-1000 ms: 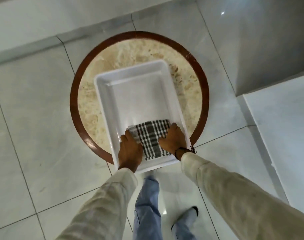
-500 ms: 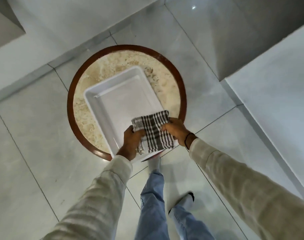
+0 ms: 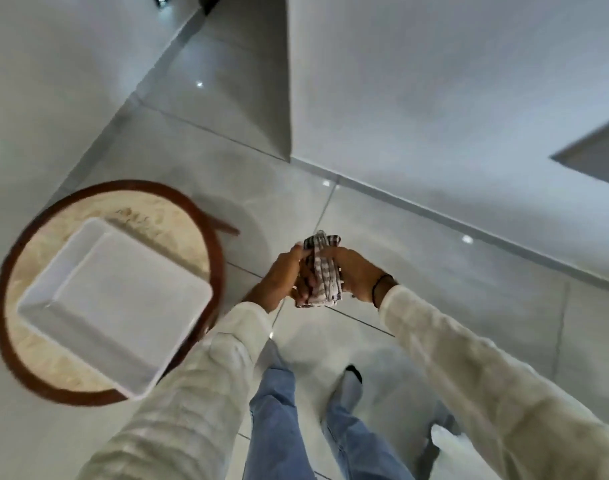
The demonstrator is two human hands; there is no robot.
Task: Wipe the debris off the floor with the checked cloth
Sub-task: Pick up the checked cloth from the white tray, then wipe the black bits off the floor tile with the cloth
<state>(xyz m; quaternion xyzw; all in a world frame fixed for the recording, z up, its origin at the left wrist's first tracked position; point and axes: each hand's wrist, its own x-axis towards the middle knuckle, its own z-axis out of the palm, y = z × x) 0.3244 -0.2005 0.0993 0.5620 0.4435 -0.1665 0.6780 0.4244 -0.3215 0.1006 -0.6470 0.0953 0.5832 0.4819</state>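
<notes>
I'm clutching the one checked cloth (image 3: 319, 271) bunched between both hands, my left hand (image 3: 285, 276) and right hand (image 3: 354, 271) each closing on a side, holding it up over the tiled floor (image 3: 452, 289). Off to my left, one white tray (image 3: 112, 303) is sitting on one round table (image 3: 213, 244).

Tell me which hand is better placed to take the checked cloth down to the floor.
Right, marginally. Both hands hold the bunched black-and-white checked cloth. The right hand sits over open grey floor tiles; the left hand is nearer the round wood-rimmed table.
</notes>
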